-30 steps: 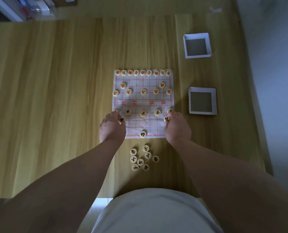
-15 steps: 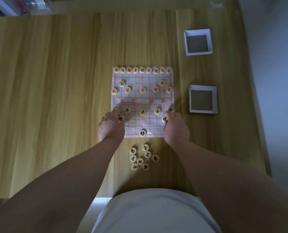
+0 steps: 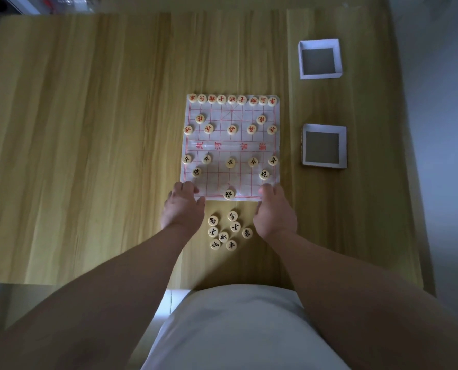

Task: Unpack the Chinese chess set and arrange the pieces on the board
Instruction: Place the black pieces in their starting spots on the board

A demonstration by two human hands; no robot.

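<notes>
Now both hands have come back from the cannon points to the near edge of the board. The left hand (image 3: 182, 206) rests at the near left corner of the board (image 3: 217, 180), with fingers loosely bent, and no piece shows in it. Just beyond it the left black cannon (image 3: 195, 171) stands uncovered on its point. In the middle the black general (image 3: 229, 194) sits on the near row. Eight loose black pieces (image 3: 223, 236) wait on the table (image 3: 89, 129) between the two wrists. The right black cannon (image 3: 264, 174) is also uncovered. The right hand (image 3: 273, 209) touches the near right corner, relaxed, and seems to hold nothing. In my judgement both cannons are now placed, and only the rest of the black back row remains to be filled.
</notes>
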